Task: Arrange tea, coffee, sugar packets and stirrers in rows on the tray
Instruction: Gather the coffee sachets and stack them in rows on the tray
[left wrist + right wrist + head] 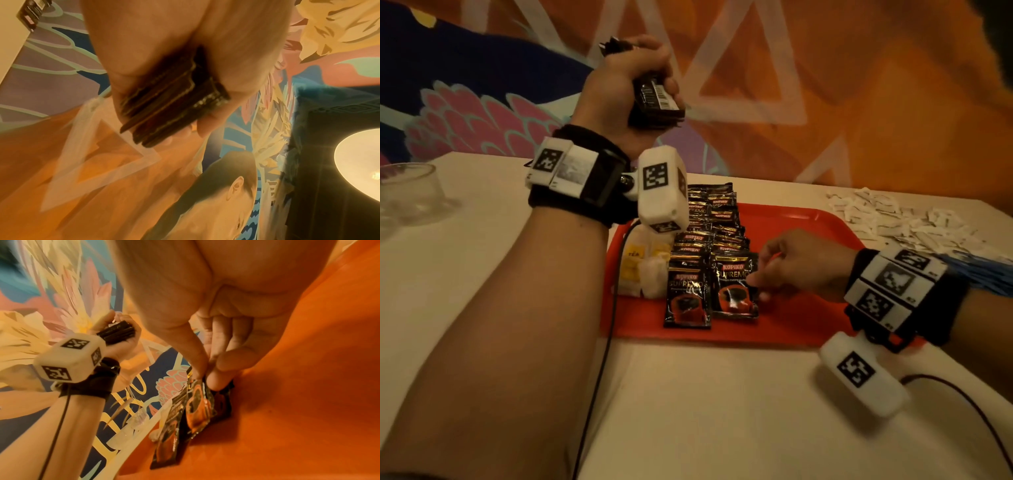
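The coffee packets [709,240] are glossy black sachets printed with a red "KOPIKO" label, gold "SUPREMO" lettering and a red cup. They lie overlapping in 2 rows running from the centre of the head view toward its upper middle, on a red tray [801,322] on the cream desk [688,411]. Left of them on the tray sit pale tea bags [643,270] with yellow tags.

The right hand [801,263], at right of centre, pinches the right edge of the nearest packet [734,287] of the right row between thumb and fingertips, the packet lying on the tray.

The left hand [626,89], raised at upper centre, is clenched around a thick stack of black packets [657,99], a barcode facing the camera.

At upper right, white sugar packets [900,219] lie scattered on the desk, with blue stirrers [983,270] beside them.
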Tool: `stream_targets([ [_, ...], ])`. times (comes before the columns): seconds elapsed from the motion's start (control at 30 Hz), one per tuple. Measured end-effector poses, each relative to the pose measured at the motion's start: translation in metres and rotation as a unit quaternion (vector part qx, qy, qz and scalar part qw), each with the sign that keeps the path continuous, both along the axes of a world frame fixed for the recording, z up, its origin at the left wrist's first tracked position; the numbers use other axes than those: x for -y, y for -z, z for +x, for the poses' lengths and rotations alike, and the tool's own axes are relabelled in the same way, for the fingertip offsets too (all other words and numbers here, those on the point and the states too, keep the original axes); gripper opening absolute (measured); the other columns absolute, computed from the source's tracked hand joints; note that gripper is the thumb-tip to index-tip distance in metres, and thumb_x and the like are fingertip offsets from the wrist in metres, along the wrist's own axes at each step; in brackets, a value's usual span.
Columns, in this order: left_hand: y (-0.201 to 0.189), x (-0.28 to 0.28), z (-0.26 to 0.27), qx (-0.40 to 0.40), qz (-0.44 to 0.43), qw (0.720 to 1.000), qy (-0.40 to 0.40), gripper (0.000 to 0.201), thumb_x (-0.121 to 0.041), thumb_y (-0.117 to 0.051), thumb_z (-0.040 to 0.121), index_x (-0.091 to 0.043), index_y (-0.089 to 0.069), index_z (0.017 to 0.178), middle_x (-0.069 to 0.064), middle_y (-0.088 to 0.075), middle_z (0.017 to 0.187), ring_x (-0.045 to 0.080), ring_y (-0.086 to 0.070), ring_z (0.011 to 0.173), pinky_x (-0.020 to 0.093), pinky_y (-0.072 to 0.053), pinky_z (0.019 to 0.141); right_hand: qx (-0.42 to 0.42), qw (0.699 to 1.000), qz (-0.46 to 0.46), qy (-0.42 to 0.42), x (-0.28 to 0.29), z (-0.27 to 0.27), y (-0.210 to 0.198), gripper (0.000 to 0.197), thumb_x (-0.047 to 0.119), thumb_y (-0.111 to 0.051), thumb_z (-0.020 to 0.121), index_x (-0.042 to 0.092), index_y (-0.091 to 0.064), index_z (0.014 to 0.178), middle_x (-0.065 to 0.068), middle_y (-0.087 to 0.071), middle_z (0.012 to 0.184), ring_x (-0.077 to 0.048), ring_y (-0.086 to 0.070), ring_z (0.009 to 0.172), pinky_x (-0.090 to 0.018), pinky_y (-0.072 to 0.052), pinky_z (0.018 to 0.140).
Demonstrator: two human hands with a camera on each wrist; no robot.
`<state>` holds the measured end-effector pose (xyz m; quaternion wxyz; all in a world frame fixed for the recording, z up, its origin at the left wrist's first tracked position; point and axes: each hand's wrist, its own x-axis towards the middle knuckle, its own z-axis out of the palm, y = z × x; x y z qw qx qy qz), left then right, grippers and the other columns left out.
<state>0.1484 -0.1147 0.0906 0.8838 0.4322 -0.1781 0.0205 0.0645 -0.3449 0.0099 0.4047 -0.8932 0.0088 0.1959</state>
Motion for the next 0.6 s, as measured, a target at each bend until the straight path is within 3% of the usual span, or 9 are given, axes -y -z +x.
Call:
stream_targets([
  [0.23, -0.002, 0.003, -0.003, 0.005, 0.036, 0.999, 0.002, 0.014, -0.003, -0.057, 0.094, -0.014, -0.051, 0.088, 0.003, -0.054, 0.071, 0.014, -0.054, 0.059, 0.028, -0.049, 0.060, -0.018, 1.000, -0.019, 0.006, -0.002, 0.001, 0.005, 0.013, 0.009, -0.072, 0.085, 0.006, -0.061, 0.091, -0.011, -0.073, 0.081, -0.021, -0.071, 0.077, -0.043, -0.057, 0.088],
  [0.5, 0.004, 0.012, -0.002, -0.024, 0.062, 0.998, 0.012, 0.015, -0.010, -0.065, 0.089, -0.014, -0.053, 0.081, 0.000, -0.054, 0.070, 0.013, -0.053, 0.059, 0.028, -0.049, 0.064, -0.026, 0.999, 0.016, 0.031, 0.004, -0.001, 0.011, 0.025, 0.010, -0.074, 0.084, 0.009, -0.053, 0.096, -0.011, -0.074, 0.079, -0.022, -0.071, 0.067, -0.032, -0.057, 0.064],
  [0.6, 0.004, 0.018, -0.009, -0.028, 0.068, 0.997, 0.033, 0.010, -0.008, -0.060, 0.085, -0.012, -0.052, 0.081, 0.001, -0.051, 0.072, 0.014, -0.050, 0.060, 0.029, -0.047, 0.064, -0.005, 0.999, 0.019, 0.030, 0.009, -0.001, 0.009, 0.029, 0.015, -0.077, 0.082, 0.010, -0.052, 0.096, -0.012, -0.075, 0.080, -0.021, -0.072, 0.067, -0.033, -0.057, 0.063],
])
